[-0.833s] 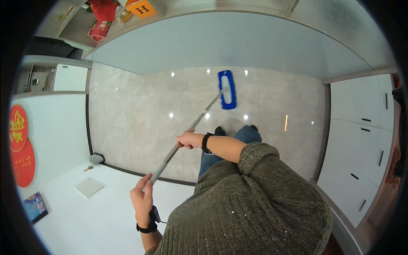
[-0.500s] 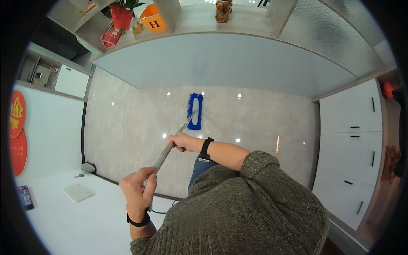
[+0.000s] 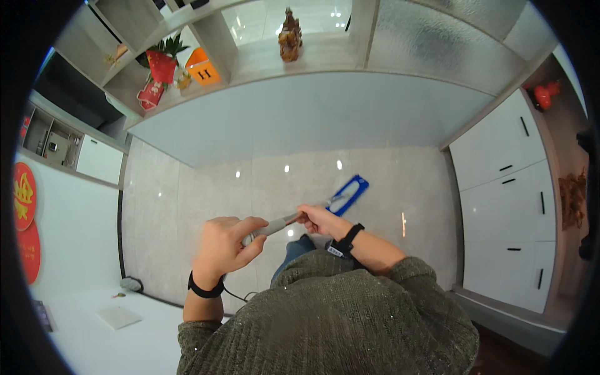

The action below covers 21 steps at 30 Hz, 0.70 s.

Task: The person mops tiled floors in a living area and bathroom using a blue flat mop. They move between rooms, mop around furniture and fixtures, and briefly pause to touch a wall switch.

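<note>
A flat mop [image 3: 347,195] with a blue fringed pad and a pale centre plate lies on the floor, ahead and to the right. Its grey handle [image 3: 273,226] slants from the pad up to the left. Near the top end my left hand [image 3: 229,245] is closed round the handle. Further down, my right hand [image 3: 316,220] grips it close to the pad. Black bands circle both wrists.
Shiny pale tiles [image 3: 250,187] cover the floor. A grey partition [image 3: 312,119] with shelves stands ahead, holding a brown figurine [image 3: 289,39] and an orange box [image 3: 202,67]. White drawers [image 3: 509,206] stand right; a white surface [image 3: 94,337] lies left.
The mop pad has swung right and nearer over the floor, turning diagonal. Both hands have moved right with the handle, the left one also upward in view.
</note>
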{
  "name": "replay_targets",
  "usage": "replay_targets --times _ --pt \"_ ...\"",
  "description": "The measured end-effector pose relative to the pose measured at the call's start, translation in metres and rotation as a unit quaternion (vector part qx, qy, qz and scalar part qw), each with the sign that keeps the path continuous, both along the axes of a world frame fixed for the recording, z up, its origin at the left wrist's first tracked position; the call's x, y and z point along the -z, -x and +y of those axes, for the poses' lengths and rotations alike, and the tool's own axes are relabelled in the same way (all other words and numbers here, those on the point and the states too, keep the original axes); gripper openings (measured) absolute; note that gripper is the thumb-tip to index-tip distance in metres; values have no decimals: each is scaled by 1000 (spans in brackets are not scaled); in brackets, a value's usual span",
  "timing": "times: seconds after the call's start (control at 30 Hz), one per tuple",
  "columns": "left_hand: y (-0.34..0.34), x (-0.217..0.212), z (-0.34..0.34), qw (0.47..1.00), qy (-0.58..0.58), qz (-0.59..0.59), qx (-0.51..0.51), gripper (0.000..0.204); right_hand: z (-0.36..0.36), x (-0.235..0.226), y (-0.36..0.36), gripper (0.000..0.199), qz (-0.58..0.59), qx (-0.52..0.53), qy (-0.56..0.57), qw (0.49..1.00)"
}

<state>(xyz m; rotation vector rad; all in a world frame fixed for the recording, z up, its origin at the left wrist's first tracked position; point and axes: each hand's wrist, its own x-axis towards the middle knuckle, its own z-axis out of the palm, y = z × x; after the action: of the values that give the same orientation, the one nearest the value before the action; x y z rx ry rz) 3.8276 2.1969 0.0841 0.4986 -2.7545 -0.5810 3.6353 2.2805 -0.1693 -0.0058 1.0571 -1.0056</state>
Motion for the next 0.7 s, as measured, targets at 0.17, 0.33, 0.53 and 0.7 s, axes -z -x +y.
replay_targets --times 0.17,0.33,0.53,0.7 --pt "36 17 5 999 -30 -1 27 21 31 22 31 23 5 14 -40 999" --pt "61 21 23 997 -24 -52 56 23 59 37 51 20 51 39 -77 995" --pt "75 9 34 995 -12 -90 33 24 61 52 59 20 56 56 -70 994" --pt "85 13 47 996 -59 -23 68 33 58 57 52 19 92 20 -63 994"
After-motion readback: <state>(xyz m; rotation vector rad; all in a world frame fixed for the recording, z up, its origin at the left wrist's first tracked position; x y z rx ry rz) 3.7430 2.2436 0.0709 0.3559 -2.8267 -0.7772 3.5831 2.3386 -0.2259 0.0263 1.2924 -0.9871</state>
